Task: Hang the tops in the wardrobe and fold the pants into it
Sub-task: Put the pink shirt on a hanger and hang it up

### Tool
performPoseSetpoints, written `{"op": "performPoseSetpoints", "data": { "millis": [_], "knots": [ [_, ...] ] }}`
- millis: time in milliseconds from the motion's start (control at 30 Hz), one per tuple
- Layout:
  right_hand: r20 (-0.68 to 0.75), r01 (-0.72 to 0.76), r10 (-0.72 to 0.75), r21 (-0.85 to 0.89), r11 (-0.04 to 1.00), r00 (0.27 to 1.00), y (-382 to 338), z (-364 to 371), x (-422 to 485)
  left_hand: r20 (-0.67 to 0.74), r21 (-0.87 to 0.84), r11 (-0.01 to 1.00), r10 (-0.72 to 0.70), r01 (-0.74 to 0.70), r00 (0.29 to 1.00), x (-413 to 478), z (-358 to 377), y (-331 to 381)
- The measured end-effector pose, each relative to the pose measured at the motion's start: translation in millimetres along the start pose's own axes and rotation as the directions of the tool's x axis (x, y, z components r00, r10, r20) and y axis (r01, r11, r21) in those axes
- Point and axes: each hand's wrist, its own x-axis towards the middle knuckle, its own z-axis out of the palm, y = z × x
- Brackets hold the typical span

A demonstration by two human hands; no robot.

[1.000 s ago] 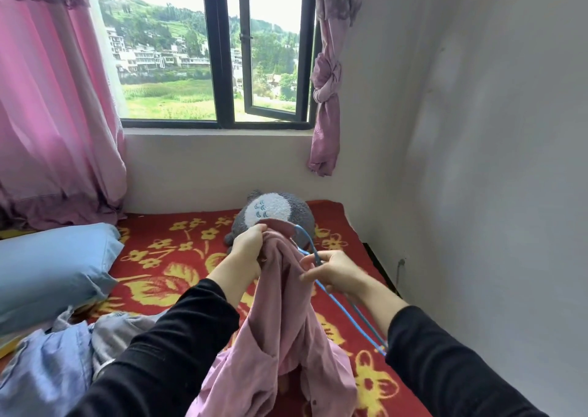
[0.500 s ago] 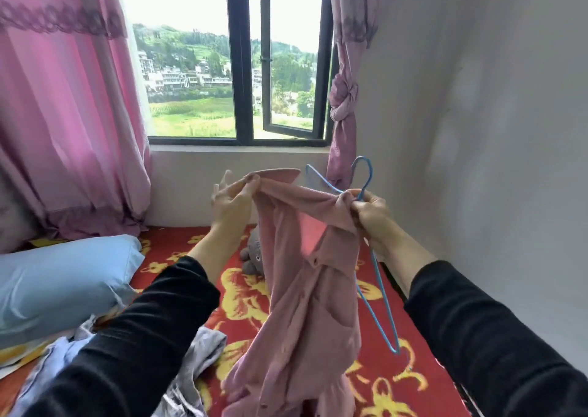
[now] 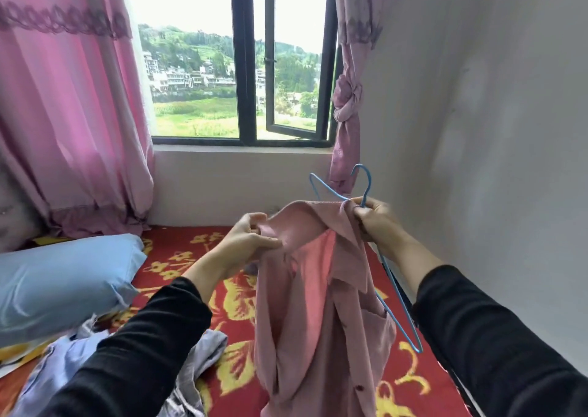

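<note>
Two hands in black sleeves are raised over a bed. The left hand (image 3: 251, 241) pinches the collar of a pink shirt (image 3: 311, 305) between thumb and curled fingers. The right hand (image 3: 375, 219) is closed around the other side of the collar together with the neck of a blue wire hanger (image 3: 369, 182). The shirt hangs in mid-air between them, its hem dropping out of view. One hanger arm pokes up above the collar; the other runs down outside the cloth, so the hanger looks only partly threaded. If either grip loosens, the shirt would likely slide off, or the wire tip could snag a sleeve. Below lie a heap of pale clothes (image 3: 197, 353), the red flowered bed (image 3: 222, 305) and a blue pillow (image 3: 63, 283). Beyond is a window (image 3: 245, 66). No wardrobe is in view.
</note>
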Motion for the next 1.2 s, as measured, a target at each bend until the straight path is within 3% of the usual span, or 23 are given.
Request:
{"op": "performPoseSetpoints", "data": {
  "millis": [100,167,267,333,400,533,600,667,733,800,833,867,933,1000,1033,1100,1200],
  "knots": [
    [0.032,-0.031,0.030,0.032,0.999,0.999,5.5,-6.4,-0.8,0.195,0.008,0.983,-0.179,0.181,0.964,-4.7,7.6,-16.5],
    [0.029,-0.053,0.052,0.032,0.998,0.998,7.3,-11.9,-2.0,0.203,0.096,0.978,-0.202,0.186,0.958,-7.0,16.5,-24.2],
    [-0.006,-0.090,0.090,-0.023,0.996,0.996,15.0,-20.9,-5.2,0.102,0.244,0.969,0.018,-0.043,0.995,-2.4,21.3,-25.7],
    [-0.009,-0.112,0.112,-0.058,0.992,0.994,25.5,-26.1,-7.8,0.077,0.143,0.974,0.168,-0.178,0.983,-0.2,21.7,-15.1],
    [0.003,-0.120,0.120,-0.059,0.991,0.993,33.2,-28.8,-8.1,0.078,0.036,0.956,0.286,-0.290,0.955,0.4,26.3,4.6],
    [-0.030,-0.042,0.047,0.136,0.990,0.998,23.7,-31.9,-0.4,0.056,0.160,0.828,0.535,-0.537,0.843,-2.7,46.2,57.3],
    [-0.059,0.006,0.006,0.210,0.978,0.998,11.2,-35.4,2.7,0.015,0.208,0.796,0.579,-0.569,0.815,-0.3,46.4,67.8],
    [-0.077,0.034,-0.017,0.228,0.973,0.997,5.5,-39.7,6.8,0.102,0.326,0.804,0.494,-0.498,0.864,4.9,35.3,61.6],
    [-0.097,0.041,-0.022,0.193,0.980,0.995,6.4,-41.1,10.9,0.193,0.579,0.768,0.196,-0.273,0.961,9.4,23.1,45.0],
    [-0.128,0.046,-0.030,0.126,0.991,0.991,10.9,-39.0,14.0,0.098,0.820,0.572,-0.097,-0.025,0.990,13.4,13.8,26.2],
    [-0.146,0.050,-0.034,0.104,0.993,0.989,14.5,-38.4,15.9,0.015,0.847,0.530,-0.108,0.045,0.994,15.8,10.5,20.6],
    [-0.156,0.047,-0.032,0.093,0.995,0.987,17.1,-37.6,16.1,-0.058,0.819,0.568,-0.066,0.085,0.996,19.0,6.2,15.7],
    [-0.155,0.015,-0.007,0.048,0.999,0.988,27.1,-37.4,17.9,-0.119,0.585,0.809,0.008,0.064,0.993,20.0,-0.8,10.2],
    [-0.133,-0.012,0.001,-0.080,0.997,0.991,40.4,-36.2,15.7,-0.100,0.320,0.945,-0.032,0.063,0.994,18.7,-1.4,4.3],
    [-0.112,-0.019,0.002,-0.152,0.988,0.994,48.2,-35.4,13.6,-0.104,0.298,0.951,-0.052,0.081,0.993,18.3,0.6,0.5],
    [-0.054,-0.039,0.027,-0.237,0.971,0.998,59.6,-33.3,4.5,-0.194,0.414,0.900,-0.056,0.133,0.979,21.4,4.2,-9.0],
    [-0.017,-0.076,0.074,-0.186,0.980,0.997,66.5,-35.0,-8.2,-0.279,0.477,0.849,-0.097,0.226,0.955,23.0,7.3,-17.3]
  ]
}}
